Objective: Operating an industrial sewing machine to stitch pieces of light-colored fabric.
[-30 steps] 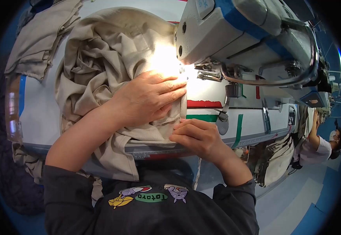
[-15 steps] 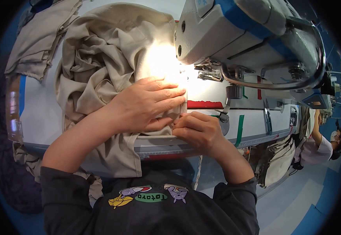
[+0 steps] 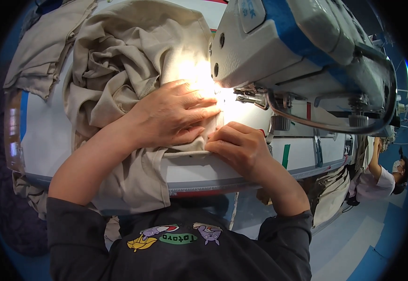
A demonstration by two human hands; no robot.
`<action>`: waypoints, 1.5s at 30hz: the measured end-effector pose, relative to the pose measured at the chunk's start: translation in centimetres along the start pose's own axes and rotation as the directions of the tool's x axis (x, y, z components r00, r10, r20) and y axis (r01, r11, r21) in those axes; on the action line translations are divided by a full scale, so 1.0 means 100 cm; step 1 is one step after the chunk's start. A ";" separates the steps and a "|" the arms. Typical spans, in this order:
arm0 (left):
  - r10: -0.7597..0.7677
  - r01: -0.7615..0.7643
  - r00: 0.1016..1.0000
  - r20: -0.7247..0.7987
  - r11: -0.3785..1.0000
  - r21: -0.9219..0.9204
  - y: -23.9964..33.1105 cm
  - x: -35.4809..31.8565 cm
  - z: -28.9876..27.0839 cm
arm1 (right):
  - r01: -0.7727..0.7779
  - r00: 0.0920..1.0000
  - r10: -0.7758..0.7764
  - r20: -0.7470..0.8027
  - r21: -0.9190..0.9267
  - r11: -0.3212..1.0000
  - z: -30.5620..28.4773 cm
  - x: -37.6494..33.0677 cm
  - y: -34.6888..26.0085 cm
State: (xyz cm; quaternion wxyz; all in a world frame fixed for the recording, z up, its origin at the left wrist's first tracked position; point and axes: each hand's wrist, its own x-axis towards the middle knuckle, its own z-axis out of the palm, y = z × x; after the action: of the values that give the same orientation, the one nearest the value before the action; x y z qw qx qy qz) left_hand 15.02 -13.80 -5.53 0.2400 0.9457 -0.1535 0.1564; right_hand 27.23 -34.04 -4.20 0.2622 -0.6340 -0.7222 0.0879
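Beige fabric (image 3: 124,61) lies bunched on the white sewing table, its right edge running up to the lit needle area of a sewing machine (image 3: 279,61). My left hand (image 3: 173,114) rests flat on this cloth, fingers stretched toward the presser foot (image 3: 250,97). Nearer to me, my right hand (image 3: 236,145) pinches the fabric's edge at its lower right corner between thumb and fingers. Glare from the lamp washes out the needle and the cloth beside it. One corner of the fabric hangs over the table's front edge.
A stack of folded beige pieces (image 3: 49,44) lies at the far left. A ruler strip (image 3: 208,188) runs along the table's front edge. A bent metal rod (image 3: 335,129) juts from the machine. At the right, a masked co-worker (image 3: 377,178) works near hanging cloth (image 3: 332,194).
Both hands have moved slightly away from me with the cloth, its lower edge now farther up the table. The red patch beside my right hand is mostly hidden. The view has shifted a little.
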 end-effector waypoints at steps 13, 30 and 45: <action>0.032 -0.031 0.999 -0.040 0.999 0.015 -0.023 0.012 -0.007 | -0.178 0.982 0.185 -0.028 0.164 0.970 0.004 0.012 0.017; 0.054 -0.055 0.998 -0.016 0.998 -0.012 -0.034 0.018 -0.014 | -0.854 0.514 0.854 0.073 -0.050 0.518 -0.014 -0.109 0.179; 0.112 -0.111 0.984 -0.135 0.994 0.019 -0.026 0.009 -0.005 | -0.512 0.757 0.550 -0.351 0.203 0.834 0.027 -0.054 0.115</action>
State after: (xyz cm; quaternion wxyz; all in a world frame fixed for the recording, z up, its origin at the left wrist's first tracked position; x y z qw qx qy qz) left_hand 16.67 -11.60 -5.86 0.2354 0.9241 -0.1887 0.2344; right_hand 36.24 -36.57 -13.21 0.3965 -0.8038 -0.4390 0.0628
